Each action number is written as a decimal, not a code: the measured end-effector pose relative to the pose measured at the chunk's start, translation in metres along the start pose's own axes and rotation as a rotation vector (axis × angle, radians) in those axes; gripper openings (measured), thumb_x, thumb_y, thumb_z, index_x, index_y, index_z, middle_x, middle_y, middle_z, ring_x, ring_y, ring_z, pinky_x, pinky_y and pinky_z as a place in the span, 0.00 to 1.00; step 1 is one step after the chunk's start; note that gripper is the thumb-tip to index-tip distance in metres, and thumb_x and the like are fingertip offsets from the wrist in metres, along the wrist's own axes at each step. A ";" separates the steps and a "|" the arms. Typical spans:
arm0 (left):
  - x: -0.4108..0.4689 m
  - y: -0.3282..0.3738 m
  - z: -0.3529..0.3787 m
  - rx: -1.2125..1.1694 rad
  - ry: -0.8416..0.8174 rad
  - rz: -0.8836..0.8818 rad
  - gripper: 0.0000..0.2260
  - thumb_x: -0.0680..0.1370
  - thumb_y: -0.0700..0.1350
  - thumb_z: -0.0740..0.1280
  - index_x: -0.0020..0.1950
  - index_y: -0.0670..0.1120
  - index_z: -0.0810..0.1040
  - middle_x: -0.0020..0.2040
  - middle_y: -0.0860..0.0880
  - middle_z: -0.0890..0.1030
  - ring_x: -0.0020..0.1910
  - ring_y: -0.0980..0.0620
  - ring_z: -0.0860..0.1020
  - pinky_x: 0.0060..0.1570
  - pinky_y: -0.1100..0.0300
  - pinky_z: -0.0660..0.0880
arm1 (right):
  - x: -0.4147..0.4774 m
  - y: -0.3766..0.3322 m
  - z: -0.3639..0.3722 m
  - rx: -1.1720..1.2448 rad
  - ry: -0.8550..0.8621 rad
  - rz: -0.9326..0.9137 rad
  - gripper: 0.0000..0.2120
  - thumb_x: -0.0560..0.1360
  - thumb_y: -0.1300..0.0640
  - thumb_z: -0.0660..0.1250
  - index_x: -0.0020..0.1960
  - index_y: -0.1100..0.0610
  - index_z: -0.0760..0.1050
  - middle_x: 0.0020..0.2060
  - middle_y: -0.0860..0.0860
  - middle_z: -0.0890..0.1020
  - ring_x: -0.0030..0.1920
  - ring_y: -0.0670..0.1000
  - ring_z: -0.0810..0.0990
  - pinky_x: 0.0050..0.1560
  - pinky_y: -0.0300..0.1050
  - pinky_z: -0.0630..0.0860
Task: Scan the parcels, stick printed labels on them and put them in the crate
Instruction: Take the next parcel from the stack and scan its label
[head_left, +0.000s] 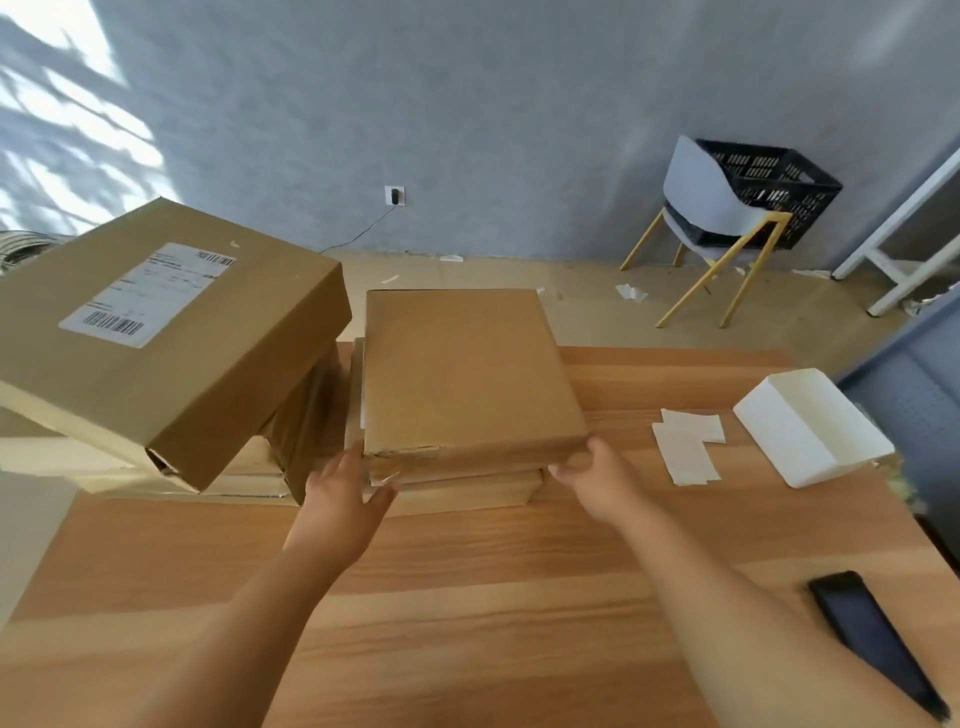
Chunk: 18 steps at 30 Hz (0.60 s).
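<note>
Arms out over the table (467, 597), my right hand (592, 467) grips the near corner of the top parcel (462, 374), left hand (343, 488) open beside it — unlabelled so far, the crate (779, 187) waiting well apart on a chair (696, 208).

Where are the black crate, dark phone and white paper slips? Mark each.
black crate (795, 208), head view, on its lattice side wall
dark phone (872, 642), head view, middle of its face
white paper slips (685, 454), head view, on the largest slip

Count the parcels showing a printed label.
1: the large box at the left, tilted atop a stack, label on its top. The middle parcel shows none; hidden faces may carry more.
</note>
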<state>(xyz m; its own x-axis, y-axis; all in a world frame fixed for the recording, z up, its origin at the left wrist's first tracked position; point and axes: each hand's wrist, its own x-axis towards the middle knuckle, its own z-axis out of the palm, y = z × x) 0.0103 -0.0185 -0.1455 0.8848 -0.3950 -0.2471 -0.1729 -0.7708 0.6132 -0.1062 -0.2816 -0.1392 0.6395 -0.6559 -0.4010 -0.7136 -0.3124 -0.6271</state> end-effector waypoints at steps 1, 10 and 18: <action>0.003 0.000 0.000 -0.017 0.010 0.016 0.26 0.77 0.54 0.64 0.71 0.46 0.64 0.66 0.47 0.72 0.65 0.42 0.68 0.63 0.46 0.69 | 0.003 0.000 0.000 0.024 0.021 -0.010 0.26 0.74 0.50 0.71 0.69 0.56 0.68 0.65 0.51 0.75 0.65 0.55 0.74 0.60 0.46 0.70; 0.018 0.048 -0.012 -0.253 0.132 0.223 0.31 0.75 0.55 0.66 0.75 0.59 0.56 0.71 0.56 0.65 0.70 0.54 0.64 0.66 0.47 0.68 | 0.008 -0.012 -0.047 0.493 0.134 -0.248 0.21 0.76 0.54 0.68 0.68 0.54 0.70 0.62 0.46 0.78 0.60 0.42 0.76 0.61 0.38 0.72; -0.016 0.153 -0.015 -0.444 0.184 0.419 0.27 0.71 0.64 0.63 0.69 0.61 0.62 0.69 0.63 0.63 0.69 0.56 0.65 0.68 0.57 0.64 | -0.005 -0.011 -0.142 0.482 0.499 -0.465 0.15 0.76 0.40 0.61 0.58 0.45 0.76 0.55 0.47 0.79 0.53 0.41 0.77 0.54 0.39 0.73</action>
<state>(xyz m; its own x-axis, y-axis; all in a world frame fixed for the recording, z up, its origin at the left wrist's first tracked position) -0.0239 -0.1225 -0.0366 0.8476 -0.4955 0.1898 -0.3594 -0.2730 0.8924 -0.1425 -0.3721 -0.0355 0.5559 -0.7954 0.2414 -0.1345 -0.3727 -0.9181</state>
